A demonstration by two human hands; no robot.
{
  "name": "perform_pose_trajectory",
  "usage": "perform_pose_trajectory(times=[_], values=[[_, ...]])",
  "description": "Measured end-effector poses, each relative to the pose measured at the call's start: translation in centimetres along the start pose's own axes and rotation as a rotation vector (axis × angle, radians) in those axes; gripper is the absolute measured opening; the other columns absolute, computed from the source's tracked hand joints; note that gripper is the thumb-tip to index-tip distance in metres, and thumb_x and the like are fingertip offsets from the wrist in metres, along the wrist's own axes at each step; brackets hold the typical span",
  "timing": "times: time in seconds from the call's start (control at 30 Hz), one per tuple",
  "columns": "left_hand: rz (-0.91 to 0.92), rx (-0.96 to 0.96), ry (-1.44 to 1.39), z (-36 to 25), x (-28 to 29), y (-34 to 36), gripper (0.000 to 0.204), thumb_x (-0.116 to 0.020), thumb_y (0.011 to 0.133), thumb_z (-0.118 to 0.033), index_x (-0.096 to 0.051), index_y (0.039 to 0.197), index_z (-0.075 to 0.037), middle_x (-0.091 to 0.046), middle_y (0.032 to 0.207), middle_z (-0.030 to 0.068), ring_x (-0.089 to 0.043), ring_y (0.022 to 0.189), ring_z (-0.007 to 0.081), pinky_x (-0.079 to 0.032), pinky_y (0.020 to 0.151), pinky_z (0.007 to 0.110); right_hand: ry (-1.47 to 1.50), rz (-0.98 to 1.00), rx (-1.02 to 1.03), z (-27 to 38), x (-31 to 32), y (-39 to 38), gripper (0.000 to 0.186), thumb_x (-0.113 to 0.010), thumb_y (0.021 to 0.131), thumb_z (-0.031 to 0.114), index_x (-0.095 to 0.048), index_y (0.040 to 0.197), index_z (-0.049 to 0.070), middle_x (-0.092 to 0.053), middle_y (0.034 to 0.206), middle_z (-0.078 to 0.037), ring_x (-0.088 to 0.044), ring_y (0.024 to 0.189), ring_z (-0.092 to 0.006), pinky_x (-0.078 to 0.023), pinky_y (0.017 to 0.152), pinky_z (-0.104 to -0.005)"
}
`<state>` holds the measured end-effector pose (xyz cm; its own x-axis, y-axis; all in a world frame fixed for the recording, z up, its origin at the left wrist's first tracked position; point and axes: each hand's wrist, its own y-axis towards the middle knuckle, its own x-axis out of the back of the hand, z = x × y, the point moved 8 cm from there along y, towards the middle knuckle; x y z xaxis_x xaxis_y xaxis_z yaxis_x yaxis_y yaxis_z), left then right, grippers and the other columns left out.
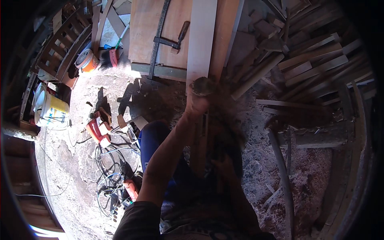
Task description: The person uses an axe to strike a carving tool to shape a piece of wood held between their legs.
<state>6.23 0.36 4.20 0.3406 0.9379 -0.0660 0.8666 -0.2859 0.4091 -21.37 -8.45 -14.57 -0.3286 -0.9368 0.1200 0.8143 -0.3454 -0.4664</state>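
Note:
My left hand (197, 105) is closed, with a rough, round-ended brown piece (203, 86) rising from its grip; I cannot tell its kind. It is above a long, pale wooden plank (203, 36) that runs from the far edge toward my lap. Low in the shade between my legs, my right hand (226, 167) has its fingers curled beside the lower wood. What it holds, if anything, is too dark to make out. Beside the plank, a bar clamp (159, 40) with a wooden handle lies across a broad wooden panel (140, 30).
Tangled cables (106, 172) and red power tools (96, 130) lie on the floor at left. Beyond are a white bucket (54, 110), an orange bucket (87, 60) and a brush (113, 58). Stacked timber (316, 60) fills the far right, with a curved wooden pole (282, 168) nearer.

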Motion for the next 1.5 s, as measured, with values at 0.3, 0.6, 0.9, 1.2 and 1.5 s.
perform_pose_trajectory(times=[0.3, 0.6, 0.9, 1.2, 1.5], values=[[-0.105, 0.117, -0.058, 1.6, 1.2, -0.1, 0.014, -0.077, 0.083, -0.009, -0.065, 0.080, -0.003, -0.061, 0.066, -0.0012, -0.058, 0.061, 0.0066, -0.047, 0.052, 0.028, -0.134, -0.065, -0.006, 0.8, 1.3, -1.4, 0.056, -0.078, 0.080, 0.016, -0.055, 0.127, -0.004, -0.067, 0.108, -0.014, -0.066, 0.097, -0.0196, -0.054, 0.085, -0.0336], [0.017, -0.022, 0.008, 1.1, -0.8, -1.1, 0.012, -0.076, 0.083, -0.009, -0.066, 0.084, -0.002, -0.067, 0.075, 0.0010, -0.061, 0.068, 0.0069, -0.049, 0.058, 0.027, -0.371, -0.102, 0.403, 11.4, 2.6, -2.6, 0.070, -0.073, 0.084, 0.014, -0.039, 0.144, -0.001, -0.065, 0.103, -0.014, -0.065, 0.080, -0.0201, -0.054, 0.067, -0.0332], [0.093, -0.110, 0.040, 2.5, -1.7, -0.1, 0.015, -0.073, 0.082, -0.010, -0.071, 0.096, -0.003, -0.072, 0.086, 0.0042, -0.067, 0.079, 0.0127, -0.054, 0.070, 0.030, -0.591, -0.149, 1.001, 35.3, 1.0, -8.4, 0.067, -0.065, 0.093, 0.014, -0.032, 0.149, 0.003, -0.063, 0.123, -0.027, -0.064, 0.112, -0.0409, -0.053, 0.091, -0.0423], [0.101, -0.476, 0.091, -0.2, -2.5, -0.9, 0.020, -0.067, 0.086, -0.013, -0.069, 0.102, -0.003, -0.071, 0.104, 0.0087, -0.068, 0.095, 0.0197, -0.054, 0.079, 0.034, -1.079, -0.112, 0.851, 29.9, 0.3, -1.8, 0.072, -0.066, 0.085, 0.006, -0.033, 0.149, 0.009, -0.066, 0.102, -0.023, -0.068, 0.090, -0.0410, -0.055, 0.074, -0.0498], [0.078, -0.025, 0.098, 4.7, 0.2, -1.7, 0.022, -0.072, 0.083, -0.011, -0.070, 0.102, -0.002, -0.074, 0.093, 0.0076, -0.071, 0.085, 0.0169, -0.055, 0.074, 0.033, -0.728, -0.213, 1.110, 37.0, -0.6, -8.2, 0.068, -0.066, 0.088, 0.006, -0.036, 0.148, 0.006, -0.065, 0.114, -0.027, -0.066, 0.097, -0.0427, -0.055, 0.081, -0.0452]])
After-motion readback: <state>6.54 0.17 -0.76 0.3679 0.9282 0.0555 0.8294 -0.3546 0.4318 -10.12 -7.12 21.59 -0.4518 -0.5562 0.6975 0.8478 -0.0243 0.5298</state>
